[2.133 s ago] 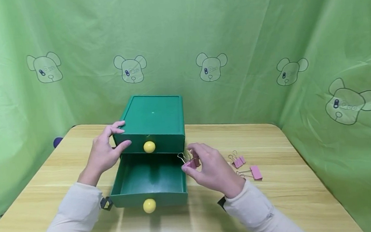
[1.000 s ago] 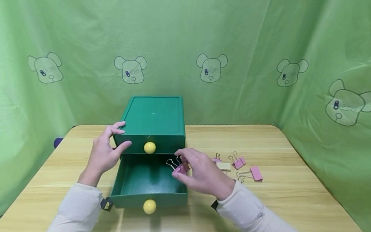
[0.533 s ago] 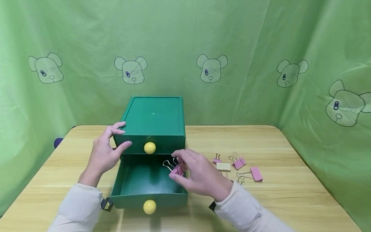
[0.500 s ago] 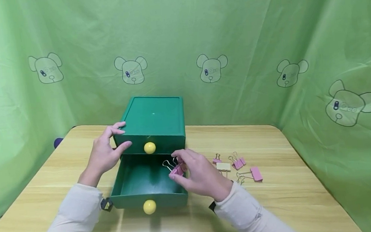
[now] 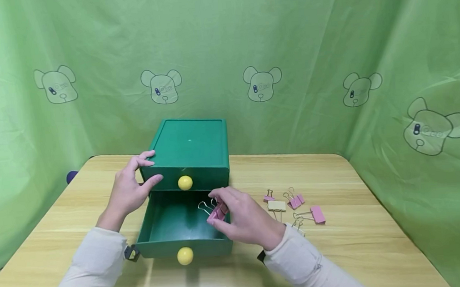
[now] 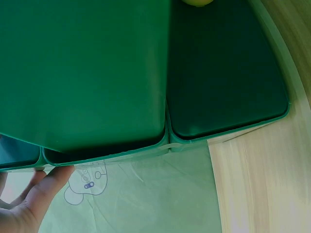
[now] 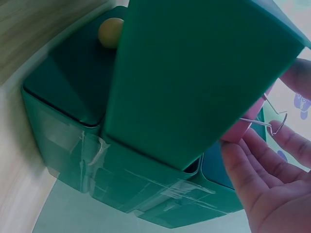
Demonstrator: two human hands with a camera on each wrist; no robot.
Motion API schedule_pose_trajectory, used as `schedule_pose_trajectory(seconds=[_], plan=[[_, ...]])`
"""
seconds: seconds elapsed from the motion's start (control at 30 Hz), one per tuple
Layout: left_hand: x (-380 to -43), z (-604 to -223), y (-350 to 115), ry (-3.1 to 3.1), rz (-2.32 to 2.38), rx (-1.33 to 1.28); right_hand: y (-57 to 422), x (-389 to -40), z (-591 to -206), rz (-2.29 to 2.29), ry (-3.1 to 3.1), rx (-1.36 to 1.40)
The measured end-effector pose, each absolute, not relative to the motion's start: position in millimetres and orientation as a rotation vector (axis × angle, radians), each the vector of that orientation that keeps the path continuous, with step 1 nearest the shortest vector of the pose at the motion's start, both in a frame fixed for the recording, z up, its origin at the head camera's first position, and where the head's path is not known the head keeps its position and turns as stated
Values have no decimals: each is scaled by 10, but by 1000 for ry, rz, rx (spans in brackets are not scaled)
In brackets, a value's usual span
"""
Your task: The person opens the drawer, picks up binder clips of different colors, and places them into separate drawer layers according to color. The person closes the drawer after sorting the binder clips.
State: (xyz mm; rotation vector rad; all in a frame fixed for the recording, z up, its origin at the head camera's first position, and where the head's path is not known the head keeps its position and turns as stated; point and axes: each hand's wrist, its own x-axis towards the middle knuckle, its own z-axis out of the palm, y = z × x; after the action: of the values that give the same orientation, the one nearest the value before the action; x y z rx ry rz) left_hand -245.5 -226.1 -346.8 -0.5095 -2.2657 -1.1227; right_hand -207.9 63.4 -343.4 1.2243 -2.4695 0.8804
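Observation:
A green drawer cabinet (image 5: 189,142) with yellow ball knobs stands on the table, a lower drawer (image 5: 173,221) pulled out. My left hand (image 5: 127,189) rests at the cabinet's upper left corner, fingers on its top edge and thumb by the front. In the left wrist view, a fingertip touches the cabinet's edge. My right hand (image 5: 248,215) pinches a pink binder clip (image 5: 217,212) between thumb and fingers over the right part of the pulled-out drawer. The clip's wire handles stick out, as the right wrist view also shows. The drawer's side hides part of the pink clip (image 7: 237,132) there.
Right of the cabinet lie several more binder clips: a small pink one (image 5: 269,198), a cream one (image 5: 277,206), larger pink ones (image 5: 317,214) and one partly behind the right wrist. A green cloth (image 5: 208,36) with bear heads hangs behind the wooden table (image 5: 346,252).
My right hand has moved left with the pink binder clip, from the drawer's right edge to over its inside. Clips it hid on the table are now visible. My left hand stays put.

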Motion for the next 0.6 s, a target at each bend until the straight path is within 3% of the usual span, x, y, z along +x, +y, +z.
schedule_pose_trajectory(seconds=[0.6], plan=[[-2458,-3470,-2260,-2274,-1117,-506,717,-2113,-3455,766,-2446,1195]])
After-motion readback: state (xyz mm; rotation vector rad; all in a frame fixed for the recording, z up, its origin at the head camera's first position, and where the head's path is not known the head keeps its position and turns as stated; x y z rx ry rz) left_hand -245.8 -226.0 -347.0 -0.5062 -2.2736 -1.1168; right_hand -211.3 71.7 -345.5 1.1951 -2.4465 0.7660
